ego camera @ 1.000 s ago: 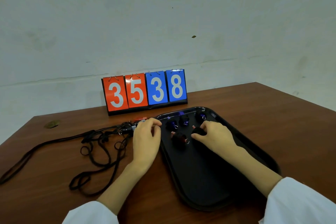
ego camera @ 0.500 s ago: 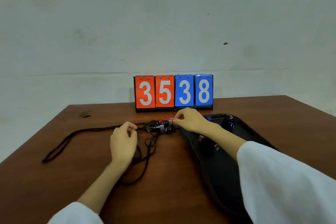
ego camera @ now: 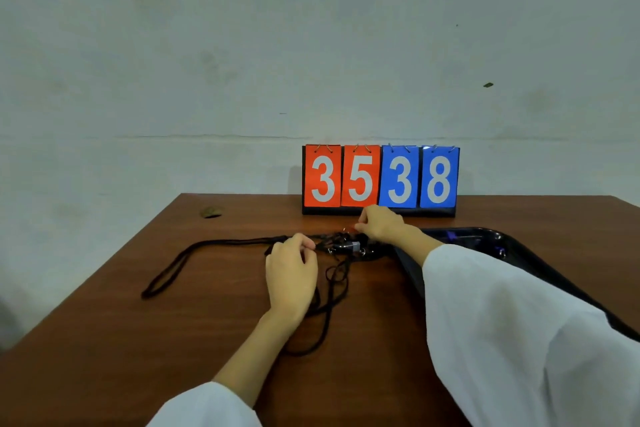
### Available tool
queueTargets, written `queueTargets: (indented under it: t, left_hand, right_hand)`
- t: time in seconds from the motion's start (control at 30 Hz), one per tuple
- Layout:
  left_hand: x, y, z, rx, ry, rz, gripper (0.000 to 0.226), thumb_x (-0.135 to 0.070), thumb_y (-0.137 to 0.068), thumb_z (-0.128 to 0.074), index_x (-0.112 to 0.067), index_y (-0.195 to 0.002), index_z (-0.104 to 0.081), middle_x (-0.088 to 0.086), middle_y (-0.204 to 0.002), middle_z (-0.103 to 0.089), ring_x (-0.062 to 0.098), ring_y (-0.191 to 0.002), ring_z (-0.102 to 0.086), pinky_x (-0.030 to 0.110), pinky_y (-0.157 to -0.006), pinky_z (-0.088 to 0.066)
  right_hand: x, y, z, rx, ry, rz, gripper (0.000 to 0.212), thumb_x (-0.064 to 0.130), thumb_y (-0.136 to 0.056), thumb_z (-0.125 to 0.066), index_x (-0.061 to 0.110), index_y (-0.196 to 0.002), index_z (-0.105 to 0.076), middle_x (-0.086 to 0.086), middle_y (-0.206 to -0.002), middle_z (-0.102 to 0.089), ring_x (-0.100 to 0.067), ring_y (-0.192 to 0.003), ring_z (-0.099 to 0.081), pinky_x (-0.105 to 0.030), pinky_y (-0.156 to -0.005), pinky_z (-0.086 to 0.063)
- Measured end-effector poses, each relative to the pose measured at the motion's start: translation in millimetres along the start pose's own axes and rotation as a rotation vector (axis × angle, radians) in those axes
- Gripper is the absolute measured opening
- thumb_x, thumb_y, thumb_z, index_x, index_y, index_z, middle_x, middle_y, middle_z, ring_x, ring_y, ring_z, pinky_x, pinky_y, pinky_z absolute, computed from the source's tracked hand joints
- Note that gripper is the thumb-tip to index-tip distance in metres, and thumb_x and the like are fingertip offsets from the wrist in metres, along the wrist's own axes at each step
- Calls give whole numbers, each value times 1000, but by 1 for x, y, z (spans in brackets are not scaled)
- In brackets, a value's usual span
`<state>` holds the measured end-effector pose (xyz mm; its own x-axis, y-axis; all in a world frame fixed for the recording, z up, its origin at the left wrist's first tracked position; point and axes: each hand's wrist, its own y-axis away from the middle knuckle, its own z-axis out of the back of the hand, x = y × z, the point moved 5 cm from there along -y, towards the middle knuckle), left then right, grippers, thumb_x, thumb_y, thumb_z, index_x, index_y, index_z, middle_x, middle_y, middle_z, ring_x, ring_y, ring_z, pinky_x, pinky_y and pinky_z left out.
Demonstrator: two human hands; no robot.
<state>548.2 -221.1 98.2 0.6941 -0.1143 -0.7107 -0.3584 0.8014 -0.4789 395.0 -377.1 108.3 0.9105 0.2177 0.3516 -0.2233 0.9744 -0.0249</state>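
A tangle of black cords lies on the brown table, ending in a cluster of small dark pieces with metal rings. My left hand pinches a cord just left of that cluster. My right hand reaches across from the right and pinches a small red piece with a metal ring at the cluster's far side. A black tray sits on the right, mostly hidden by my white right sleeve; a few small purple and dark pieces show at its far end.
A flip scoreboard reading 35 in red and 38 in blue stands at the table's far edge against a pale wall. A small dark chip marks the table's far left edge. Cord loops trail toward me under my left wrist.
My right hand left the tray and moved left to the cord cluster. My left hand shifted left along the cords. The view turned left, pushing the tray to the right.
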Motion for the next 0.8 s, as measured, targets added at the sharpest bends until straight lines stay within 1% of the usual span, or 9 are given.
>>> queueTargets:
  t: [0.13, 0.27, 0.37, 0.47, 0.53, 0.6, 0.63, 0.7, 0.8]
  left_hand:
    - [-11, 0, 9, -25, 66, -54, 17, -10, -92, -52, -20, -101, -61, -18, -86, -50, 11, -93, -57, 30, -86, -49]
    - [-25, 1, 3, 113, 133, -139, 39, -17, -90, -58, -22, -128, -48, -13, -121, -46, 0, -112, -44, 19, -93, -37]
    - [-34, 10, -7, 252, 212, -111, 18, -23, -94, -53, -25, -112, -56, -9, -102, -62, 2, -93, -57, 19, -82, -44]
    - [-39, 19, -13, 337, 308, -85, 17, -21, -98, -46, -25, -89, -60, -2, -66, -62, 9, -60, -57, 23, -65, -47]
    - [-42, 24, -15, 374, 290, -111, 17, -20, -98, -46, -22, -90, -61, -10, -63, -57, -1, -55, -52, 14, -59, -42]
    - [-41, 18, -12, 356, 257, -121, 13, -16, -95, -50, -21, -94, -61, -16, -76, -61, -7, -66, -56, 8, -60, -42]
    - [-38, 13, -9, 327, 257, -92, 14, -12, -94, -52, -22, -97, -61, -15, -86, -63, -5, -75, -58, 9, -62, -45]
    - [-22, -1, 5, 211, 308, 68, 22, -4, -92, -51, -22, -100, -60, -9, -102, -63, 4, -90, -61, 17, -72, -50]
    - [12, -21, 45, -84, 390, 281, 19, -1, -91, -52, -14, -100, -62, 0, -105, -62, 17, -103, -58, 26, -85, -44]
  right_hand:
    - [27, 40, 27, -121, -145, 233, 20, 32, -93, -52, 14, -102, -52, 0, -88, -58, -15, -82, -58, -23, -71, -48]
    - [50, 94, 48, 153, -522, 342, 20, 16, -82, -69, 17, -99, -59, 3, -89, -62, -8, -69, -65, -16, -60, -51]
    - [51, 118, 60, 137, -656, 307, 25, 12, -76, -73, 14, -100, -66, 7, -96, -65, -10, -90, -63, -20, -73, -52]
    - [48, 126, 59, 266, -1211, 182, 24, 9, -79, -69, 7, -104, -67, -3, -104, -69, -16, -100, -65, -26, -81, -54]
    - [47, 131, 59, 332, -1495, 112, 15, 18, -84, -63, 9, -97, -65, -7, -106, -68, -22, -105, -63, -37, -86, -54]
    - [47, 137, 61, 392, -1723, 45, 18, 27, -90, -56, 9, -88, -61, -9, -92, -68, -20, -84, -68, -39, -77, -58]
    - [43, 140, 63, 400, -1775, 14, 23, 31, -92, -53, 9, -88, -58, -7, -81, -65, -15, -65, -64, -32, -63, -59]
    - [32, 145, 69, 362, -1608, 16, 31, 40, -94, -46, 10, -93, -54, 0, -64, -52, -6, -42, -37, -18, -37, -38]
    - [11, 155, 78, 226, -909, 101, 40, 46, -93, -45, 10, -106, -57, 5, -56, -43, -5, -40, -26, -16, -36, -22]
